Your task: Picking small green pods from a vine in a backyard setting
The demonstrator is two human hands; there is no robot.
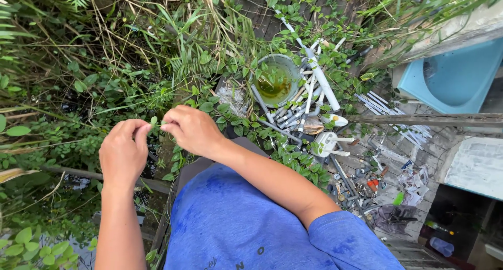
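— Evidently a small green leaf [153, 120] is pinched between the two hands, above the tangle of vines [105, 99].

— How is it held?

— The left hand [123, 149] has its grip closed on one side of the leaf; the right hand [193, 129] is pinched on the other. It is judged light, soft and easily torn, best taken near the stem.

— And room?

— Foliage crowds the left; a bucket [276, 80] and white pipes [314, 86] lie well apart to the right.
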